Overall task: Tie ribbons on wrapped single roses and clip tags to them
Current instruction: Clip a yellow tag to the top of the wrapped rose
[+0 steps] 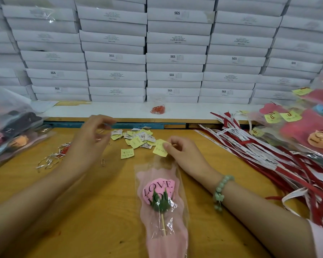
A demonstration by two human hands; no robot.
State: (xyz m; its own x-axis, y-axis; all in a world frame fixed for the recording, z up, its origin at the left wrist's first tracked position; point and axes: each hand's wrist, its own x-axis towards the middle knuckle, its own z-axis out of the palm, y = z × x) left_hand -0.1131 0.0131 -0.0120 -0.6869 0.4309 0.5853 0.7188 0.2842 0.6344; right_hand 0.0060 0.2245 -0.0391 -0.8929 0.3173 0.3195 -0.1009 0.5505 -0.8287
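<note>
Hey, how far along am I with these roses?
Done: tagged roses stacked at the far right. In hand: your right hand pinches a yellow tag at the top of the pink rose; no ribbon shows on it. Whether the left hand holds anything is unclear. Left: the bag of roses on the left, plus loose tags and ribbons.

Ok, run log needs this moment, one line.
right hand pinches yellow tag at wrapped rose top | left hand raised, hold unclear | paper clip on table

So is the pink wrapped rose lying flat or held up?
Lying flat. The wrapped rose rests on the table, stem toward the camera; right hand pinches a yellow tag.
</note>
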